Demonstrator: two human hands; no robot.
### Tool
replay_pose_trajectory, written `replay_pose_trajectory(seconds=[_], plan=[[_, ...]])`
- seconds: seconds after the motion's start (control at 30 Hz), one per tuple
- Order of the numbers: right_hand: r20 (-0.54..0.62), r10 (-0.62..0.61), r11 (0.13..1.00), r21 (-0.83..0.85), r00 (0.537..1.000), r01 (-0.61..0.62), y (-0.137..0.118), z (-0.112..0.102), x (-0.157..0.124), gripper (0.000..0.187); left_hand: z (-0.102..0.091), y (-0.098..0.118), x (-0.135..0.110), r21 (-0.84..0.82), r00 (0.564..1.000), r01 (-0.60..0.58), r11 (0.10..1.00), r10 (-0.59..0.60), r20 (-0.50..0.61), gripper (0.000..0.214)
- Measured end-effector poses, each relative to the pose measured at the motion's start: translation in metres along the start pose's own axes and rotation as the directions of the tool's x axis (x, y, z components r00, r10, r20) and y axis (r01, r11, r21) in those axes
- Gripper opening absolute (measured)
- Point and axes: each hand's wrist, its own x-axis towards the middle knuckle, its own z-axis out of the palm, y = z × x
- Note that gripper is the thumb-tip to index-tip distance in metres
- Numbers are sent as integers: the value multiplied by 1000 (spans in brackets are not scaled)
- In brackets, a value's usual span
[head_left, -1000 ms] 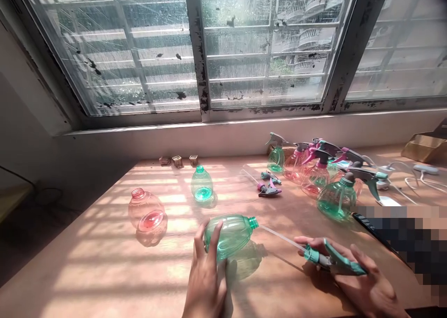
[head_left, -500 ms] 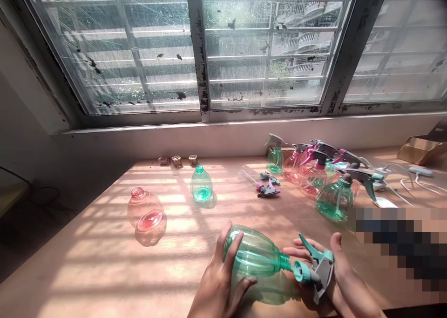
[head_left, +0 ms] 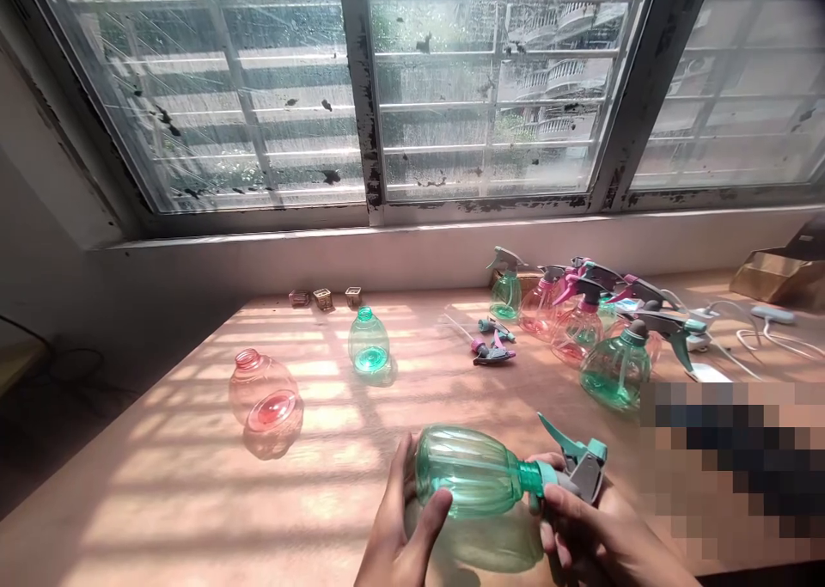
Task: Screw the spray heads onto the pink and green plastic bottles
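A clear green bottle (head_left: pixel 467 473) lies sideways above the wooden table (head_left: pixel 193 484), with my left hand (head_left: pixel 403 527) wrapped round its base end. Against the bottle's neck sits a teal and grey spray trigger head (head_left: pixel 577 467). My right hand (head_left: pixel 596 540) grips that head at its collar, fingers curled round it.
A pink bottle (head_left: pixel 263 394) and a small green bottle (head_left: pixel 369 343) without heads stand on the left and middle. Loose trigger heads (head_left: pixel 493 346) lie further back. Several bottles with heads (head_left: pixel 580 321) crowd the right, beside cables (head_left: pixel 766 333) and a cardboard box (head_left: pixel 777 278).
The trigger's tube went into the green bottle and the head came up against the neck. Both hands lifted the bottle slightly and drew it nearer.
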Motion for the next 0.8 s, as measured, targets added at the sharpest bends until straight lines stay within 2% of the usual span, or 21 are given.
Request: replay_pose_trajectory(seconds=[0.07, 0.17, 0.23, 0.33, 0.43, 0.57, 0.7, 0.8], plan=[[-4, 8, 999, 48, 1000, -8, 1, 0, -1, 57, 0, 3, -1, 77, 1000, -8, 997, 8, -2, 83], [-4, 40, 997, 70, 999, -39, 3, 1, 1, 54, -1, 7, 1, 215, 990, -142, 966, 137, 36, 64], [-14, 23, 999, 42, 1000, -23, 4, 4, 5, 56, -2, 8, 3, 230, 982, -191, 954, 185, 46, 60], [-66, -35, 999, -3, 997, 35, 4, 10, 10, 65, -2, 9, 4, 149, 987, -164, 975, 161, 32, 63], [-79, -22, 999, -44, 997, 18, 4, 12, 8, 71, -1, 15, 2, 41, 995, -102, 994, 101, 22, 63], [-50, -90, 986, -146, 995, 82, 4, 10, -4, 62, 1, 27, -3, -29, 999, 10, 1000, -11, -34, 53], [-44, -148, 974, -181, 988, 137, 2, 11, -4, 50, 4, 27, -5, -94, 999, -10, 996, 5, -53, 54], [-11, -148, 985, -94, 989, 146, 1, 7, 2, 48, 7, 19, -7, -113, 997, -63, 992, 58, -45, 60]])
